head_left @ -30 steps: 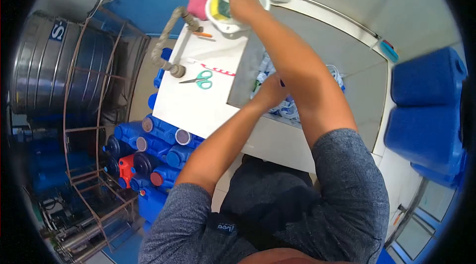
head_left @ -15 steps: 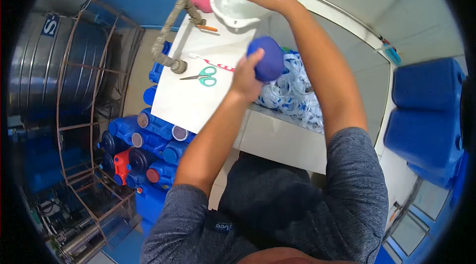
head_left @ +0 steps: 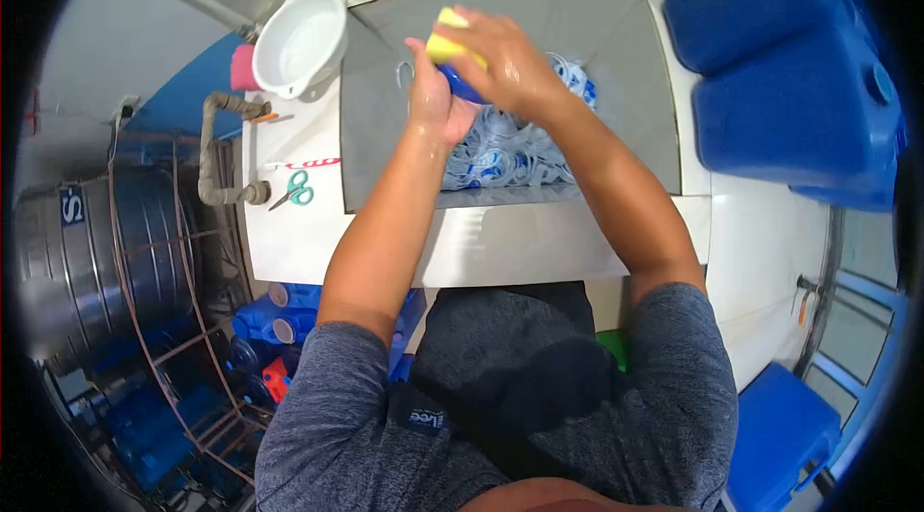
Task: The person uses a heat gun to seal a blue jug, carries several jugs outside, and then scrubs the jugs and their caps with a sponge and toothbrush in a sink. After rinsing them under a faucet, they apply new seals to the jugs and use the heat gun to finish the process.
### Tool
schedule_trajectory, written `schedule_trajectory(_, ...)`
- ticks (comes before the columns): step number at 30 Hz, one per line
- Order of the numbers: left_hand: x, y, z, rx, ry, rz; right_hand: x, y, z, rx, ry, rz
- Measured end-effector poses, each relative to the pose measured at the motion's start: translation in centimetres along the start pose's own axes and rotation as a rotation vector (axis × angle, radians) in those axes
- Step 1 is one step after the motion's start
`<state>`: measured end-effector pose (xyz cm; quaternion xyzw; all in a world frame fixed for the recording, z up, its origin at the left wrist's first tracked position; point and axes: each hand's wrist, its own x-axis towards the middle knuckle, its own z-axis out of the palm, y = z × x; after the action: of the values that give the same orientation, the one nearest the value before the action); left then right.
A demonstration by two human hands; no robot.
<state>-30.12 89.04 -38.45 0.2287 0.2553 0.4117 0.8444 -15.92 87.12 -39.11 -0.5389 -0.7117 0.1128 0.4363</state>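
Gripping yellow sponge (head_left: pixel 449 42), right hand (head_left: pixel 508 64) is curling over blue object (head_left: pixel 460 84); left hand (head_left: pixel 435 106), loosely curled, is cupping that object; pale loops (head_left: pixel 500 156) are lying in sink (head_left: pixel 626 117).

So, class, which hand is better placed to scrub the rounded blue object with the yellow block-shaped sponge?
Likely the right hand: it grips the sponge close to the blue object, which the left hand seems to support.

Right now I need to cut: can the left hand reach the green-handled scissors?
Probably yes: the scissors lie uncovered on the white counter, though the left hand holds a blue object.
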Motion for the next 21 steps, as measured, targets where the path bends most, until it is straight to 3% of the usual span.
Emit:
schedule_trajectory(3, -0.2, 0.2, 2.1, 0.063, -0.002, -0.025, -0.4, 2.3, -2.9, -0.082, 0.108, 0.037)
schedule_trajectory(6, 0.6, 0.8, 2.6, 0.029, -0.092, -0.008, -2.3, -0.9, -5.3, -0.109, 0.021, -0.194)
schedule_trajectory(9, 0.8, -1.3, 4.5, 0.07, -0.082, -0.013, -0.1, 0.1, -6.3, -0.015, 0.102, 0.001)
schedule_trajectory(11, 0.5, 0.1, 4.8, 0.081, -0.076, 0.006, -0.9, 1.2, -7.3, -0.061, 0.16, -0.012)
schedule_trajectory(13, -0.1, 1.5, 5.6, 0.079, -0.115, 0.021, -2.8, 0.6, -7.3, -0.14, 0.041, -0.123)
schedule_trajectory(14, 0.6, 0.9, 5.3, 0.104, -0.098, -0.005, -2.9, -2.6, -7.9, -0.11, 0.057, -0.173)
schedule_trajectory(18, 0.0, -0.5, 6.3, 0.07, -0.164, -0.045, -0.5, 0.6, -8.9, -0.165, 0.2, -0.022)
schedule_trajectory(21, -0.4, 1.3, 6.8, 0.07, -0.099, 0.027, -3.4, -0.3, -8.6, -0.201, 0.101, -0.126)
